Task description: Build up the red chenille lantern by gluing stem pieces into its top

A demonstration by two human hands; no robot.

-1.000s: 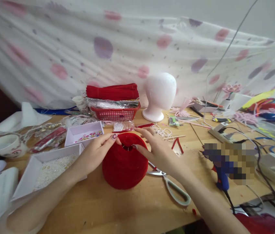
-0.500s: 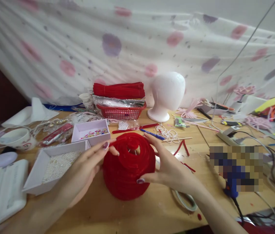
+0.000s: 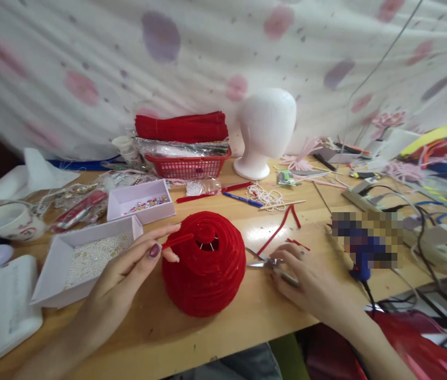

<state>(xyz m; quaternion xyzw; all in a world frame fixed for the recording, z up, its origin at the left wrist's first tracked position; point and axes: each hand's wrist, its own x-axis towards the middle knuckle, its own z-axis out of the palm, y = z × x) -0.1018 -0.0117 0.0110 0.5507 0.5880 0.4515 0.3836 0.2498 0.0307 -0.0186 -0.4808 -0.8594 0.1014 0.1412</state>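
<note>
A round red fuzzy form [image 3: 207, 279], wound with what looks like pipe cleaner, stands on the table; wires show in its top opening. My left hand [image 3: 134, 264] is at its upper left, pinching a short red pipe cleaner end [image 3: 178, 240] between thumb and fingers. The strip reaches over the form's top. To the right, my right hand [image 3: 298, 272] has its fingers curled on the handles of metal scissors [image 3: 258, 263]. The blades lie partly open on the table and point toward the form. A bent red pipe cleaner [image 3: 276, 232] lies just behind them.
Left of the form stand a white box of pearl beads [image 3: 55, 274] and a box of coloured gems [image 3: 140, 214]. Behind are a red basket [image 3: 187, 167] and a white foam head [image 3: 266, 129]. A blurred-out blue tool [image 3: 361, 264] and power strip [image 3: 360, 195] lie right.
My right hand has left the red form, moved right and taken hold of the scissors. My left hand stays near the form's top, now visibly pinching the red strip. The view has shifted slightly.
</note>
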